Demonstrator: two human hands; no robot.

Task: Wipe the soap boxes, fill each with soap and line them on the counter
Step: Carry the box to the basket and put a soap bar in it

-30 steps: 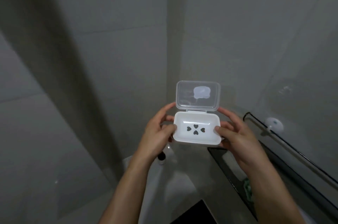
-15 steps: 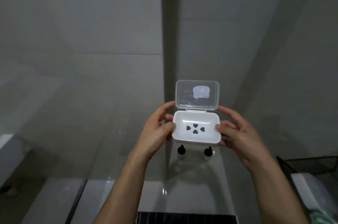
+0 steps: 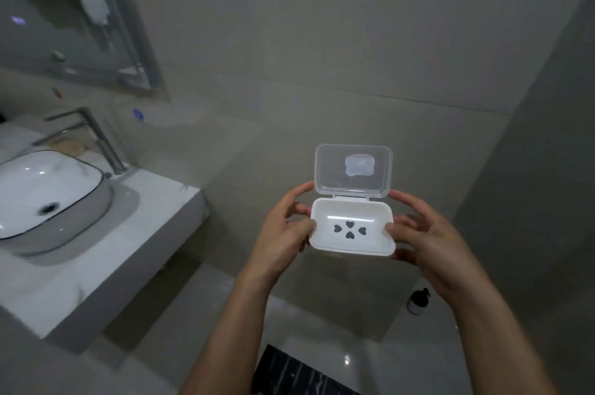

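Left hand, right hand: each grip pinches end of soap box, held midair, lid up, no soap inside. Counter well left. Next, likely: carry over, fill.

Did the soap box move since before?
Yes. The soap box was carried leftward: the small black-capped bottle that stood just below it now sits to its lower right. Both hands hold it.
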